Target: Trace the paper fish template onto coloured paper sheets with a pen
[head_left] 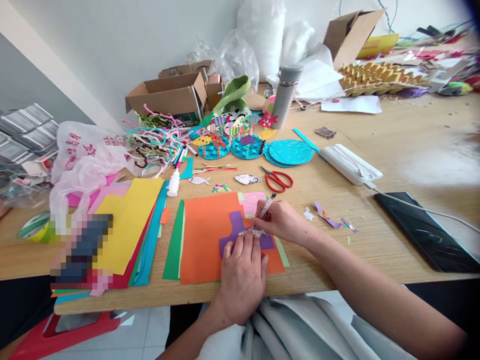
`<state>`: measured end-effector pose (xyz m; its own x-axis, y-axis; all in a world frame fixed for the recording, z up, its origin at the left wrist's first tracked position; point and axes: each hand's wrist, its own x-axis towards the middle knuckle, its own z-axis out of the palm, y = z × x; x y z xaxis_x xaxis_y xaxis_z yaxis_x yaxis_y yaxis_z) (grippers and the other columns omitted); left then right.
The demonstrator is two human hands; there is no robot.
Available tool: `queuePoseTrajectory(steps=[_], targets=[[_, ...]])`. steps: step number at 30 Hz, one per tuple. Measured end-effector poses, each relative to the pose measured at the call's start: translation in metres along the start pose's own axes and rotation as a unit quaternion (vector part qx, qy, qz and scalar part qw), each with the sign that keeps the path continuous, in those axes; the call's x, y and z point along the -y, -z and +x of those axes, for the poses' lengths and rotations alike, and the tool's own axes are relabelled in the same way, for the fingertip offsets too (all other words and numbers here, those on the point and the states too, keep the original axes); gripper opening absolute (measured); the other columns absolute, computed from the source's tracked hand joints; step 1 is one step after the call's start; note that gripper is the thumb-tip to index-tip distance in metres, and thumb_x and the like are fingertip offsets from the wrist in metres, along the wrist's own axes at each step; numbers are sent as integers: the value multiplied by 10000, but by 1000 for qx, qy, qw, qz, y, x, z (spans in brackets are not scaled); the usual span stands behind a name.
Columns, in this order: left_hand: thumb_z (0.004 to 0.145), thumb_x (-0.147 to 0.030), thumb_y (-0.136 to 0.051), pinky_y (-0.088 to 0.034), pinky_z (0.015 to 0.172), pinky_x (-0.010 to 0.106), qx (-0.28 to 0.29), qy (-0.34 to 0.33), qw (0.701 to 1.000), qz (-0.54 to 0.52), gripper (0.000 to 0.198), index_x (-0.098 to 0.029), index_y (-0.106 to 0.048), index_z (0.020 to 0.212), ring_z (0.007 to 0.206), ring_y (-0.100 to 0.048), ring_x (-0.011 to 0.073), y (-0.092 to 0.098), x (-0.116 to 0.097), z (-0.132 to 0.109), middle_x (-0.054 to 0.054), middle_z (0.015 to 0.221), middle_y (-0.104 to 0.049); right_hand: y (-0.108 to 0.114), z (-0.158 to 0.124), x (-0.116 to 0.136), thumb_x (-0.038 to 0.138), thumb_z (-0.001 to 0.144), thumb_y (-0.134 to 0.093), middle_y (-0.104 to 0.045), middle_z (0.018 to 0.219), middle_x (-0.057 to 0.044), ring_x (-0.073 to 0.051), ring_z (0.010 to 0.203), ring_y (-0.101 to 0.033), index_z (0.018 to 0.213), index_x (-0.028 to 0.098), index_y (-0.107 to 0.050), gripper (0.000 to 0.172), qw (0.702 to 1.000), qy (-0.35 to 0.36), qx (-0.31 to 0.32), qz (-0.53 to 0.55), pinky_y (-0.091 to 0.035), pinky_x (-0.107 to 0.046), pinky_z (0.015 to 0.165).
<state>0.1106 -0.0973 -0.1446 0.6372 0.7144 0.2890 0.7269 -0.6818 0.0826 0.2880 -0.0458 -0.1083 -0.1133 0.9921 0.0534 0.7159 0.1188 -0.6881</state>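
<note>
My right hand (279, 220) is closed around a white pen (267, 204), its tip down near a small white fish cutout (258, 232). The cutout rests on a purple paper piece (234, 227), over an orange sheet (206, 225). My left hand (243, 265) lies flat on the purple paper, fingertips pressing the cutout's lower edge. Pink paper (251, 201) shows beyond my right hand. Two more white fish cutouts, one plain (199, 180) and one patterned (247, 179), lie farther back, beside red-handled scissors (278, 180).
Stacked coloured paper (127, 225) lies at left, with a glue bottle (173, 183) near it. Blue discs (290, 152), paper fish models (232, 131) and a grey bottle (287, 95) stand behind. A power strip (350, 164) and black phone (427, 232) are at right, near purple scraps (327, 215).
</note>
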Motion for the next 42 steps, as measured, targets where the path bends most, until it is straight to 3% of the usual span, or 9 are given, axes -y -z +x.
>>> queuePoseTrajectory(steps=[6, 13, 17, 29, 42], targets=[[954, -282, -410, -405, 938, 438, -1, 1, 1000, -2, 376, -130, -537, 1273, 1167, -508, 255, 1, 0, 0, 110, 1331, -552, 2, -6, 5, 347, 823, -560, -607, 572, 1, -112, 499, -536, 684, 197, -526, 207, 1000, -5, -4, -4, -360, -223, 501], [953, -269, -405, -406, 939, 441, -10, 0, 1000, -11, 380, -119, -532, 1278, 1169, -507, 252, 1, 0, -1, 104, 1337, -550, -16, -29, 4, 417, 858, -557, -624, 638, -21, -135, 563, -566, 676, 198, -575, 286, 973, -50, -205, 91, -423, -248, 514], [948, -278, -416, -406, 936, 432, -1, 2, 1000, -17, 383, -118, -536, 1274, 1165, -508, 250, 3, 0, 0, 107, 1334, -551, -33, -39, 2, 414, 861, -561, -596, 614, -1, -130, 540, -550, 703, 207, -558, 260, 961, -60, -252, 93, -427, -246, 490], [948, -292, -411, -398, 945, 439, 5, 6, 1000, -18, 398, -115, -526, 1286, 1185, -494, 250, 2, -1, -1, 100, 1344, -545, -41, -40, -3, 452, 878, -541, -612, 660, -14, -132, 540, -554, 709, 206, -566, 299, 973, -65, -209, 78, -436, -257, 496], [951, -289, -398, -399, 951, 438, 6, 8, 1000, -19, 403, -115, -523, 1293, 1188, -491, 252, 3, 0, -1, 112, 1350, -537, -41, -41, -1, 474, 870, -544, -608, 615, -10, -140, 527, -567, 709, 216, -550, 304, 972, -74, -204, 92, -414, -249, 453]])
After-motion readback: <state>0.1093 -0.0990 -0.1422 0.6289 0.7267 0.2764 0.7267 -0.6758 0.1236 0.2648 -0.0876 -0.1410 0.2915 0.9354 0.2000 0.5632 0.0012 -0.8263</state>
